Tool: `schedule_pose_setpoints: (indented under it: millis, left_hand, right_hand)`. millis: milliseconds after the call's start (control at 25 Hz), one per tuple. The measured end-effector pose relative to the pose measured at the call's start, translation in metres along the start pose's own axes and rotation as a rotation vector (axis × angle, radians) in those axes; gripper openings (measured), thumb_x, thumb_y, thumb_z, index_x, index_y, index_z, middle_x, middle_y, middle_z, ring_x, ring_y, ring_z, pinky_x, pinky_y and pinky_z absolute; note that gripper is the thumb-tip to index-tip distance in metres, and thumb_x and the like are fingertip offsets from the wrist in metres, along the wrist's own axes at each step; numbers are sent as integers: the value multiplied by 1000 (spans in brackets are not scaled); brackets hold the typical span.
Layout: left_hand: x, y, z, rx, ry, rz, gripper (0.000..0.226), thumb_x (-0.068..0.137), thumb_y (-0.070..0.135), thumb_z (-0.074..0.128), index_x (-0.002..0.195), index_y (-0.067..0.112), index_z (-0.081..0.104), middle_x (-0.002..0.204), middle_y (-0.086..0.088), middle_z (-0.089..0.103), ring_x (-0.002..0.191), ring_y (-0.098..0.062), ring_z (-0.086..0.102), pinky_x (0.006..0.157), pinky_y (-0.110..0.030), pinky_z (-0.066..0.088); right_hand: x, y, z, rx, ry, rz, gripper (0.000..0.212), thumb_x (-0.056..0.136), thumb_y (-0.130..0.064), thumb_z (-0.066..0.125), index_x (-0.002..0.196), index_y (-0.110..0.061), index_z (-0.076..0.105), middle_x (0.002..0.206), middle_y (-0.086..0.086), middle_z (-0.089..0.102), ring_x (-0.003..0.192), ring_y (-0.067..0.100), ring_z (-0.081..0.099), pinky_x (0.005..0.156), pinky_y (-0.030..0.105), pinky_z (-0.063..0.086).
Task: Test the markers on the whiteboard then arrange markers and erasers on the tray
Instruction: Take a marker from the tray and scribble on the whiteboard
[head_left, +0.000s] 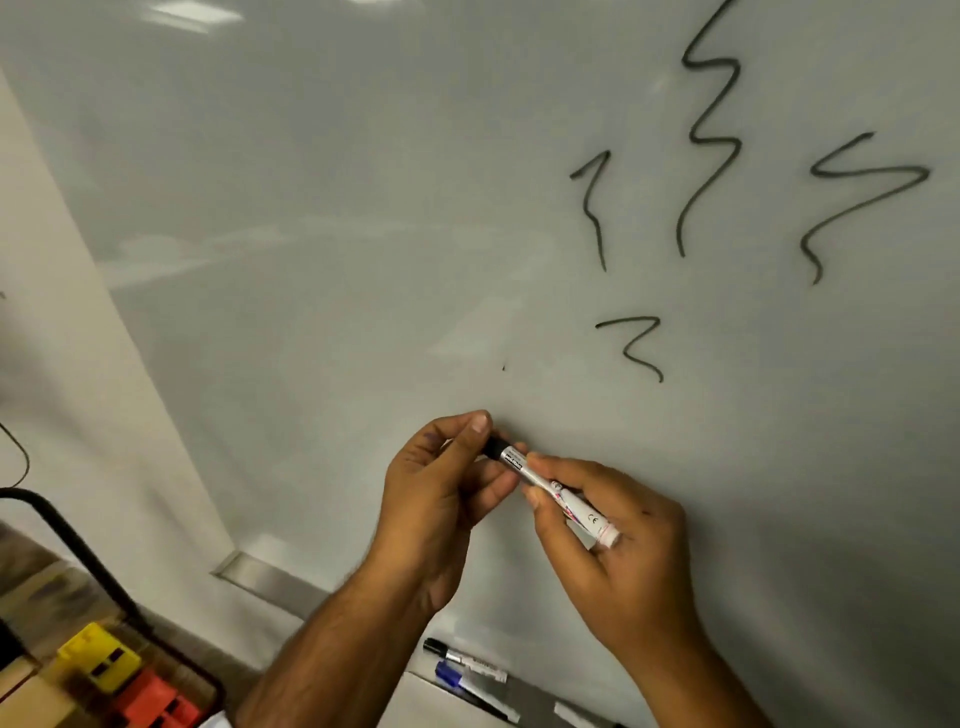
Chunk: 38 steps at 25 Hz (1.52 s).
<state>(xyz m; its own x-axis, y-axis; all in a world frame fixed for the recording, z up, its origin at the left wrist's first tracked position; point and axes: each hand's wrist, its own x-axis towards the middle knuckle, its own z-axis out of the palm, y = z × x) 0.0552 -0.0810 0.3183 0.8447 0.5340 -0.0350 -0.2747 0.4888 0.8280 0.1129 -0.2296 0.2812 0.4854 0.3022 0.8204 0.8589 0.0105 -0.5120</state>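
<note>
A white marker (558, 494) with a black cap is held in front of the whiteboard (363, 208). My right hand (618, 545) grips its barrel. My left hand (447, 493) pinches the black cap end (496, 447) between thumb and fingers. Several black squiggles (706, 140) are drawn on the board above. On the tray (571, 714) at the board's bottom edge lie a black-capped marker (441, 649) and a blue-capped marker (457, 675), partly hidden by my left forearm.
At the lower left stands a dark-rimmed container (104, 582) holding a yellow block (98, 657) and a red block (156, 701). A beige wall (52, 338) lies left of the board. A metal bracket (265, 577) runs along the board's lower corner.
</note>
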Motion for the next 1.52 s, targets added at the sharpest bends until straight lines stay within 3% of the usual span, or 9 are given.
schedule_pose_setpoints:
  millis: [240,480,760,880,960,1040,1240,1400,1520]
  left_hand:
    - [1,-28,-31,-13,181,46,15,98,18,69,108,9,75,98,-16,76,87,-26,76,72,-30,65]
    - [30,-17,-123,-32,259,-6,13,99,16,69,110,8,71,101,-15,75,86,-22,74,72,-28,64]
    - [95,-5,-281,-22,580,17,10,100,13,71,107,6,72,97,-13,74,80,-19,74,72,-29,65]
    - [118,-13,-355,91,591,-72,14,103,18,68,110,6,71,103,-18,75,86,-21,75,81,-35,66]
    - [125,-26,-401,79,623,-229,18,107,24,63,115,8,66,112,-19,74,99,-27,74,93,-41,63]
    - [122,-41,-437,32,647,-393,23,108,23,59,124,6,61,117,-17,71,103,-29,71,93,-42,60]
    - [104,-68,-475,100,568,-598,22,107,16,59,124,3,64,116,-18,73,100,-28,73,85,-37,61]
    - [93,-80,-477,132,477,-685,24,107,18,60,124,2,66,111,-15,75,100,-26,74,93,-41,60]
    - [89,-88,-481,180,423,-731,25,106,20,62,124,3,68,108,-12,78,99,-24,76,97,-43,60]
  right_hand:
    - [-25,24,33,-21,-90,-62,32,95,-3,74,127,-3,74,123,2,77,114,9,73,95,26,60]
    - [-26,32,117,106,-272,117,27,100,-15,70,127,-13,75,120,-5,78,109,7,74,90,30,63]
    - [-50,53,264,40,-316,443,12,92,-14,79,102,-22,77,87,-14,75,76,12,71,59,25,59]
    - [-85,78,330,7,-408,639,11,92,-15,80,97,-24,78,81,-14,76,71,8,71,60,24,59]
    - [-113,101,370,-4,-432,796,13,90,-15,81,93,-27,78,77,-11,76,65,7,70,63,35,62]
    - [-135,118,401,-46,-426,896,20,89,-13,82,87,-32,76,75,-8,76,64,12,72,67,44,65]
    - [-166,141,454,-235,-511,913,8,88,-12,83,94,-15,81,83,-2,79,71,14,72,71,23,58]
    - [-188,154,470,-289,-545,990,10,87,-10,79,94,-17,79,88,0,81,80,21,76,79,36,63]
    - [-196,156,471,-357,-523,1006,9,87,-13,78,94,-19,77,88,0,80,80,23,75,75,38,62]
